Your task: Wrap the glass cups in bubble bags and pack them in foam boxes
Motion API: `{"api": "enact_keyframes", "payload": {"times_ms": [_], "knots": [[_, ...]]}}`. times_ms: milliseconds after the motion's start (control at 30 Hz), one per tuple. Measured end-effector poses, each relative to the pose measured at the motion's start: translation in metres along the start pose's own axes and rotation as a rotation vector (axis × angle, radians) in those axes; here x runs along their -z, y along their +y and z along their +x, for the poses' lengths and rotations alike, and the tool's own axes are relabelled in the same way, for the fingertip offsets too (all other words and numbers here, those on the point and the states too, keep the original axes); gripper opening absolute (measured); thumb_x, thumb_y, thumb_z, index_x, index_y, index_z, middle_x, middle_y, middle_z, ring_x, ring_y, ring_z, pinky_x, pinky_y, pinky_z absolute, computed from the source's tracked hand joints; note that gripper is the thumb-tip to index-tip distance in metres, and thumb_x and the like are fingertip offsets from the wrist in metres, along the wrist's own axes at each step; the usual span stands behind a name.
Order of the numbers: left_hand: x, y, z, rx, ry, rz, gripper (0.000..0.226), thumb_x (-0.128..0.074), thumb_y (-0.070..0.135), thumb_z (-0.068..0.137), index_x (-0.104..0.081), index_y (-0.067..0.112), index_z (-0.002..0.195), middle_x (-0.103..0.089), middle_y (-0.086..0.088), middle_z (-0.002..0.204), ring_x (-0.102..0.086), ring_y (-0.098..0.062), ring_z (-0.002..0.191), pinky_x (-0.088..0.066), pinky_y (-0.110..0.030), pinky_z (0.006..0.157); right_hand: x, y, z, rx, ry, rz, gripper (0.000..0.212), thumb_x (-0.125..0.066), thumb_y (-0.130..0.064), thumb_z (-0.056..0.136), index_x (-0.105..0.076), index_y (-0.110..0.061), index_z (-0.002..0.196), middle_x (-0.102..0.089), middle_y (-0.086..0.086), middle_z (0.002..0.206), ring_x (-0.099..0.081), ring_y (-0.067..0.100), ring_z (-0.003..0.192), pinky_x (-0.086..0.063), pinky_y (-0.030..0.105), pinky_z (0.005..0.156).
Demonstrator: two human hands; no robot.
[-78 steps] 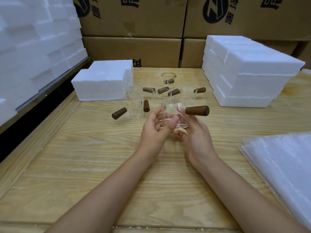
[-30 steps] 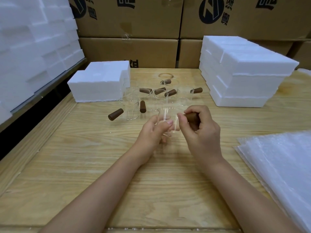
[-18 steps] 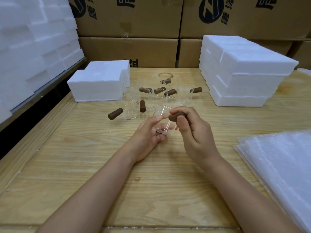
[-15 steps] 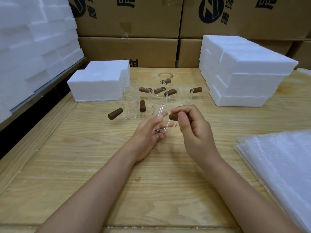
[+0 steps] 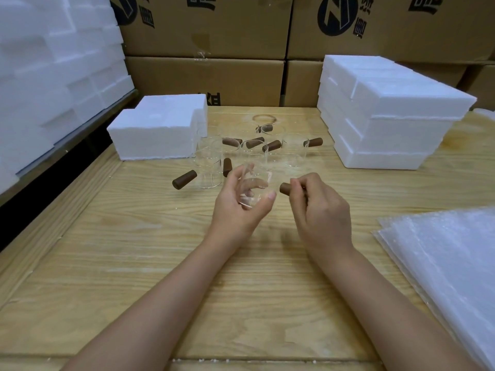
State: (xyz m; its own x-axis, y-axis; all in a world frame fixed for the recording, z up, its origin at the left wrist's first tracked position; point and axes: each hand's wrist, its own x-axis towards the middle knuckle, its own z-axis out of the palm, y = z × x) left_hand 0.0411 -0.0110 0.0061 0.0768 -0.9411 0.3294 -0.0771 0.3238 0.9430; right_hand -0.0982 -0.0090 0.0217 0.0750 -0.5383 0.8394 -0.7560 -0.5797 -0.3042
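Left fingers (image 5: 233, 178) curl round a clear glass cup (image 5: 255, 183), the left hand (image 5: 238, 207) holding it over the tabletop (image 5: 160, 250). The right hand (image 5: 321, 212) has its fingers (image 5: 302, 183) closed on the cup's brown handle (image 5: 285, 188). More cups (image 5: 293, 153) stand at 12 o'clock. A foam box (image 5: 158, 135) sits at 11 o'clock, stacked foam boxes (image 5: 388, 121) at 1 o'clock, and bubble bags (image 5: 450, 263) at 4 o'clock.

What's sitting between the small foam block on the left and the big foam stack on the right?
Glass cups with brown handles stand on the table between the foam block and the foam stack, seen in the head view.
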Motion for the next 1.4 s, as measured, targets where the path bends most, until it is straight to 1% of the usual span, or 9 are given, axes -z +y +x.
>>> {"api": "enact_keyframes", "payload": {"times_ms": [100,200,333,500,700,900,1033,1267,1400], "knots": [[-0.002,-0.001,-0.003,-0.066,0.028,0.083,0.064,-0.068,0.051,0.062,-0.042,0.039,0.119,-0.066,0.012,0.103,-0.055,-0.010,0.094,-0.044,-0.031,0.082,0.001,0.001,0.001,-0.025,-0.001,-0.059,0.034,-0.037,-0.016,0.095,-0.055,-0.002,0.069,-0.049,-0.002,0.056,-0.044,0.019,0.045,-0.028,0.024,0.045],[-0.002,-0.001,-0.005,-0.181,0.044,0.167,0.063,-0.069,0.048,0.066,-0.039,0.039,0.120,-0.063,0.007,0.109,-0.054,-0.017,0.097,-0.043,-0.030,0.080,0.001,0.002,0.003,-0.248,-0.105,0.066,0.036,-0.033,-0.023,0.097,-0.041,-0.015,0.063,-0.033,-0.015,0.048,-0.031,0.009,0.041,-0.019,0.024,0.045],[-0.002,0.001,-0.006,-0.262,0.049,0.243,0.065,-0.068,0.046,0.068,-0.037,0.038,0.125,-0.060,0.009,0.112,-0.051,-0.019,0.099,-0.041,-0.026,0.080,-0.002,0.008,0.004,-0.456,-0.187,0.239,0.046,-0.035,-0.024,0.098,-0.042,-0.017,0.053,-0.051,-0.022,0.044,-0.048,0.002,0.049,-0.032,0.016,0.048],[-0.002,0.001,-0.007,-0.373,0.024,0.333,0.070,-0.070,0.042,0.071,-0.035,0.032,0.130,-0.054,0.014,0.119,-0.050,-0.022,0.107,-0.040,-0.019,0.082,-0.004,0.016,0.009,-0.821,-0.325,0.434,0.049,-0.043,-0.022,0.090,-0.039,-0.016,0.041,-0.036,-0.008,0.037,-0.031,0.008,0.039,-0.028,0.025,0.046],[0.000,-0.002,-0.006,-0.415,-0.026,0.356,0.074,-0.076,0.038,0.071,-0.035,0.036,0.133,-0.054,0.005,0.132,-0.049,-0.017,0.122,-0.039,-0.021,0.094,-0.003,0.017,0.011,-1.045,-0.383,0.616,0.043,-0.047,-0.021,0.084,-0.042,-0.016,0.041,-0.028,-0.005,0.036,-0.019,0.011,0.033,-0.016,0.020,0.040],[0.003,-0.008,-0.001,-0.451,-0.018,0.339,0.083,-0.085,0.011,0.067,-0.040,0.026,0.134,-0.047,0.016,0.137,-0.046,-0.006,0.130,-0.036,-0.021,0.106,-0.006,0.015,0.009,-0.995,-0.284,0.706,0.048,-0.046,-0.013,0.086,-0.039,-0.021,0.040,-0.034,-0.009,0.039,-0.023,0.007,0.036,-0.021,0.022,0.041],[0.003,-0.010,0.001,-0.441,-0.005,0.313,0.087,-0.082,-0.008,0.065,-0.037,0.036,0.125,-0.044,0.018,0.141,-0.042,-0.005,0.135,-0.034,-0.020,0.108,-0.008,0.011,0.006,-0.871,-0.202,0.702,0.045,-0.044,-0.016,0.095,-0.046,-0.013,0.050,-0.048,-0.013,0.041,-0.039,0.001,0.036,-0.029,0.018,0.046],[0.002,-0.009,0.001,-0.349,0.029,0.280,0.075,-0.087,0.009,0.066,-0.030,0.031,0.110,-0.040,0.022,0.142,-0.039,0.015,0.127,-0.032,-0.003,0.094,-0.004,0.002,0.001,-0.634,-0.073,0.651,0.045,-0.048,-0.022,0.099,-0.042,-0.022,0.053,-0.059,-0.018,0.048,-0.061,0.004,0.054,-0.036,0.011,0.050],[0.003,-0.007,0.001,-0.279,0.004,0.225,0.071,-0.086,0.024,0.066,-0.030,0.026,0.109,-0.046,0.010,0.144,-0.044,0.005,0.129,-0.031,-0.006,0.098,-0.002,-0.007,0.003,-0.596,-0.028,0.704,0.029,-0.054,-0.020,0.096,-0.053,-0.020,0.067,-0.067,-0.015,0.060,-0.057,-0.005,0.050,-0.039,0.007,0.053]]}}
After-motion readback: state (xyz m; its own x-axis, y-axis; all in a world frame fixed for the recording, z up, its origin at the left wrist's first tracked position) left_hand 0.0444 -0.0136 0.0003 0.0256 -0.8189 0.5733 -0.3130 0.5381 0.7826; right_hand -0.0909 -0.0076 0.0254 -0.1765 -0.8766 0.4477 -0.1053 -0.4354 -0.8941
